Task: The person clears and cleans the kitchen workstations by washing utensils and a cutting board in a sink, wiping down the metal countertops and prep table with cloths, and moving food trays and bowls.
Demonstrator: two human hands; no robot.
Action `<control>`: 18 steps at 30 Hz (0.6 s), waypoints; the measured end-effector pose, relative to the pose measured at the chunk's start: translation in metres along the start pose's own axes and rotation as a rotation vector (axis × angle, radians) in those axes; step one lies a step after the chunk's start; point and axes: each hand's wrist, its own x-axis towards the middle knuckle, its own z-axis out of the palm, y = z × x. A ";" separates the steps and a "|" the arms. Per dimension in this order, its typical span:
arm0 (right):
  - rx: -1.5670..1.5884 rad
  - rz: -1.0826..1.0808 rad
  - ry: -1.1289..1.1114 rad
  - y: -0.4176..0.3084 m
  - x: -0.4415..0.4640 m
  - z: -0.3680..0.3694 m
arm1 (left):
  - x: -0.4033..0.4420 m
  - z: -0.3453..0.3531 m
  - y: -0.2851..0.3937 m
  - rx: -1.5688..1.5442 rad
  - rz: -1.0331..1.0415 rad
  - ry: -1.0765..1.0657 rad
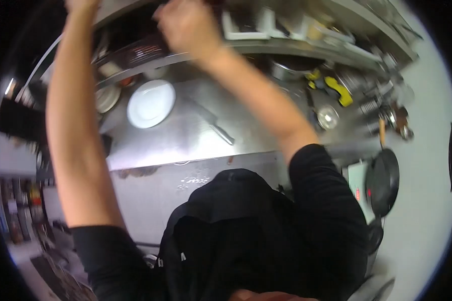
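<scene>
Stainless-steel worktop (pixel 186 143) had a round white plate (pixel 151 104) already out but bare; right hand (pixel 187 25) was blurred by the grey metal shelf (pixel 286 47), left hand (pixel 83 4) cropped: couldn't tell either grip!

Counter (pixel 258 133): smooth metal, glossy from where I watch;
Shelf edge (pixel 306 48): duller metal;
Plate (pixel 151 104): smooth, glossy;
Pan (pixel 385 183): matt, I judge;
Sleeve (pixel 326 175): matt cloth

Kitchen: steel worktop (pixel 181 138), 1 white plate (pixel 151 104), 1 knife (pixel 222 134), 1 black frying pan (pixel 384 183).
</scene>
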 end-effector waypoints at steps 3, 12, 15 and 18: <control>0.161 0.039 -0.296 -0.061 -0.141 -0.007 | 0.037 0.037 -0.073 0.138 0.295 -0.045; -0.047 0.762 -0.884 0.018 -0.441 -0.133 | -0.025 0.001 -0.083 0.464 0.448 -0.378; -0.310 1.017 -1.156 0.073 -0.389 -0.172 | -0.061 -0.008 -0.066 0.105 0.144 -0.210; -0.445 0.682 -1.039 0.144 -0.444 -0.148 | -0.130 -0.015 -0.025 -0.309 -0.107 -0.008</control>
